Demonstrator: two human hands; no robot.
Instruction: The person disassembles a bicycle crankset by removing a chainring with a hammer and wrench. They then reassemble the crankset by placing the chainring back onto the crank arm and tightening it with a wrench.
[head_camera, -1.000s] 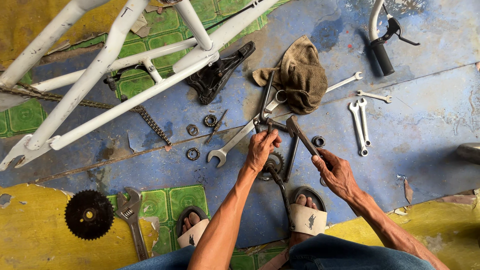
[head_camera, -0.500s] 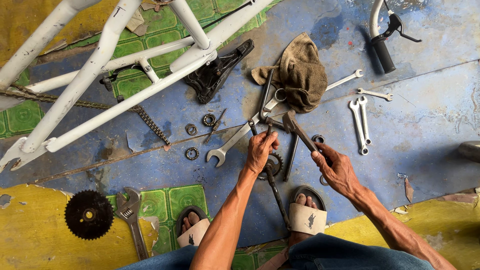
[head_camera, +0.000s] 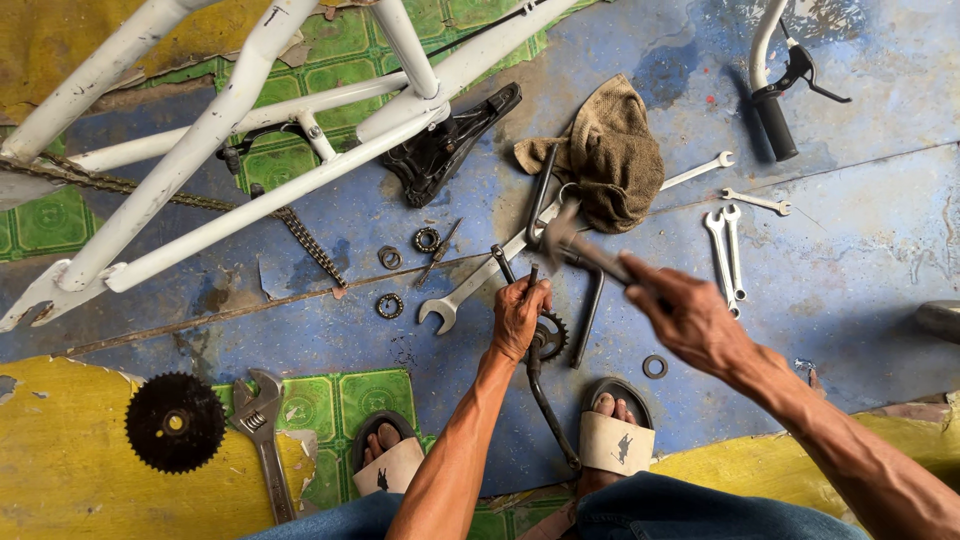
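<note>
Blurring hammer (head_camera: 575, 245) in right hand (head_camera: 690, 320); left hand (head_camera: 520, 315) hiding punch (head_camera: 533, 272).

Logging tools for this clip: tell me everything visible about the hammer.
The hammer has a grey metal head and a dark handle. It is motion-blurred and raised above the floor, with its head toward the brown rag. The right hand grips its handle. It hangs above the punch-like tool that the left hand holds upright on the sprocket.

I am looking down at a worn concrete floor (head_camera: 860, 250) with peeling blue paint. Green patterned tiles (head_camera: 340, 400) are showing through, yellow paint (head_camera: 60, 470) is covering the near edge, and soft daylight is falling evenly.
</note>
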